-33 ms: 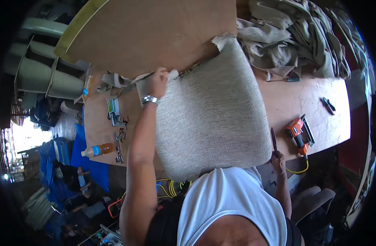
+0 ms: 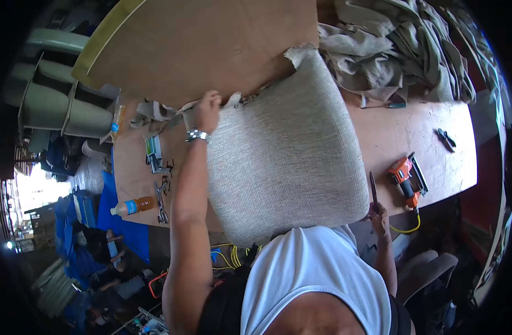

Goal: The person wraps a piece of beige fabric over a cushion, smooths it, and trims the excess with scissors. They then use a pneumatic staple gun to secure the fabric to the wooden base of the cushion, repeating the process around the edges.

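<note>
1. The left hand (image 2: pixel 208 111) sits slightly further left than before, at the far edge of the grey-beige woven-fabric padded panel (image 2: pixel 289 151).
2. Its fingers curl there, apparently steadying the panel; whether they pinch cloth, I cannot tell.
3. The panel lies on the brown wooden tabletop (image 2: pixel 423 125), near end against the white shirt (image 2: pixel 317 268), likely bracing it.
4. The right hand (image 2: pixel 380 219) wraps round a slim dark pointed tool (image 2: pixel 373 190), beside the panel.
5. The clear bottle of amber liquid (image 2: pixel 146 204) has a blue label (image 2: pixel 131 206), its print too small to read.
</note>
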Motion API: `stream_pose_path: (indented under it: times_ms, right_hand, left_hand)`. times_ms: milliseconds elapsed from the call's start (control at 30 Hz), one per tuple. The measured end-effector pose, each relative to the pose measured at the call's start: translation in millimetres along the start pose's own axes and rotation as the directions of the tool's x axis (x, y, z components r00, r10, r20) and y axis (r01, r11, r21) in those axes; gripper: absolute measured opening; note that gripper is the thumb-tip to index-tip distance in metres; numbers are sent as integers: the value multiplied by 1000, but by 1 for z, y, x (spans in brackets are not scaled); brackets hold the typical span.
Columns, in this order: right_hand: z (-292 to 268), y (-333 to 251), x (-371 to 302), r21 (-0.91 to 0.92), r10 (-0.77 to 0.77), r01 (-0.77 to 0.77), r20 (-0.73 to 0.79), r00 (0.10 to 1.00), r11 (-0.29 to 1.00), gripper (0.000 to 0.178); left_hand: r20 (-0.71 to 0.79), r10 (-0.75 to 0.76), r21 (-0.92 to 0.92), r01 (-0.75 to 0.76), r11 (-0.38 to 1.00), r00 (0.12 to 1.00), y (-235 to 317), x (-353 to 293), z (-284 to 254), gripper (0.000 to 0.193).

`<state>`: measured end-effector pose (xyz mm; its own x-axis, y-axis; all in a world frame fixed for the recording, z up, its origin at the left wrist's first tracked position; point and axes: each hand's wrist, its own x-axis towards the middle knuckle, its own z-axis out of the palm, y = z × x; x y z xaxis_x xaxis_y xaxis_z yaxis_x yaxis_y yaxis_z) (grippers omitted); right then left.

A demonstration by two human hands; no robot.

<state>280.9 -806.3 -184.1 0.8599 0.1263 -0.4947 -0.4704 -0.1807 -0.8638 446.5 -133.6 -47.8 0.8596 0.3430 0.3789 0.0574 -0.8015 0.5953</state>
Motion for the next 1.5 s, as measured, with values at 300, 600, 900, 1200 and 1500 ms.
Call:
stream_pose_path:
  times_ms: [300, 600, 900, 1200, 1500]
  right_hand:
    - [-14, -59, -27, 116, 344, -344, 24, 939, 932, 26]
    - [-28, -93, -33, -86, 453, -445, 101, 886, 891, 26]
    - [-39, -38, -95, 491, 477, -478, 138, 868, 729, 24]
    - [-78, -95, -104, 148, 559, -545, -76, 826, 825, 11]
    - [-37, -265, -43, 412, -173, 90, 169, 970, 907, 40]
  left_hand:
    - [531, -60, 632, -349, 692, 845, 45, -41, -30, 52]
    - [509, -262, 723, -242, 647, 820, 40, -36, -5, 68]
    - [-275, -361, 445, 451, 774, 891, 37, -37, -22, 81]
    - [104, -743, 197, 719, 667, 661, -65, 1, -52, 89]
    - [-34, -777, 426, 712, 558, 629, 12, 2, -51, 72]
